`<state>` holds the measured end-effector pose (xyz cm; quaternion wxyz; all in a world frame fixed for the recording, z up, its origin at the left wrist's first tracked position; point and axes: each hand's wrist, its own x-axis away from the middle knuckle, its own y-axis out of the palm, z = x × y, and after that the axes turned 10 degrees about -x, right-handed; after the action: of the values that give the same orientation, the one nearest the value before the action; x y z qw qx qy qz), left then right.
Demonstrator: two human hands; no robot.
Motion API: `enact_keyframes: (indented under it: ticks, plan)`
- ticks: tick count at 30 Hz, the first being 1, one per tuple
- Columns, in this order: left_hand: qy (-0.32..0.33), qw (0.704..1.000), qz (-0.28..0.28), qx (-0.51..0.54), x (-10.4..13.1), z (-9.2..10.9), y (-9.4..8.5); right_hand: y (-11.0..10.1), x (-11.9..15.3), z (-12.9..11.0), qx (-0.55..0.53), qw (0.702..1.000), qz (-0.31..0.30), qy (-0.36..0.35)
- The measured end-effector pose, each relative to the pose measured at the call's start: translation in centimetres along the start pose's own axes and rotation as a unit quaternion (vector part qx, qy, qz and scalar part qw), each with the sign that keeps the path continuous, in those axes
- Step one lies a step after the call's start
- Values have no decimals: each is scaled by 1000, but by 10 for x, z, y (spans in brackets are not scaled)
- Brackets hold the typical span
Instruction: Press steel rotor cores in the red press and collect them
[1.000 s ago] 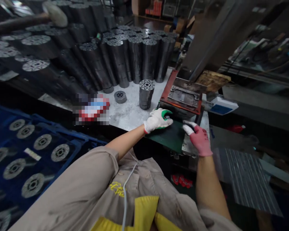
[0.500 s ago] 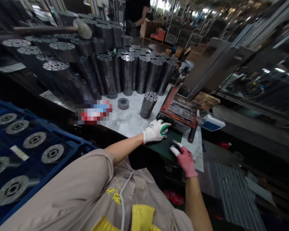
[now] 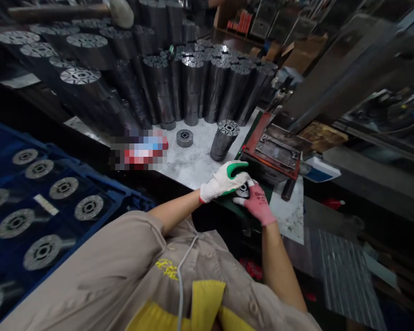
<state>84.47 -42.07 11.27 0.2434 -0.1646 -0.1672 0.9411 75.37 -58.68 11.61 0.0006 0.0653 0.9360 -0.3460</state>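
A small round metal rotor core (image 3: 242,190), slotted and with a centre hole, sits between my hands over the green mat at the bench's front edge. My right hand (image 3: 258,202), in a pink glove with white fingertips, closes its fingers around the near and right sides of the core. At the core's upper left is my left hand (image 3: 224,178), in a white glove with a green palm. Its fingers are spread, with the lower ones close to the core; whether they touch it is unclear. A taller laminated core stack (image 3: 225,140) stands just beyond.
A single short core (image 3: 185,138) lies on the white bench top (image 3: 179,165). Several tall core stacks (image 3: 193,92) line the back, with a mallet (image 3: 120,13) on top. An orange-edged metal fixture (image 3: 274,147) stands right. The blue tray (image 3: 110,209) at left holds several cores.
My right hand has moved left and inward, closing on the core at my left hand. My left hand's fingers have spread. The head view has shifted downward and left.
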Motion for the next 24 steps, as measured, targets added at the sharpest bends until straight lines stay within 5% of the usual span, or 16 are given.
enact_keyframes:
  ticks: [4,11,14,18,21,24]
  plan:
    - [115,986,-13,-121,2,-1,-5,-6,11,25,-94,995,-17,24]
    - [162,922,-156,-315,-1,-1,32,-16,32,54,-239,928,266,103]
    - [169,928,-148,-297,-4,-5,34,-10,32,57,-211,941,252,82]
    - [219,945,-82,-229,-11,14,13,-6,30,60,-202,943,254,74]
    - [288,935,-17,-208,-17,34,-3,-6,29,61,-189,950,244,50]
    - [301,923,-27,-239,-22,30,-2,-5,27,62,-187,954,234,23]
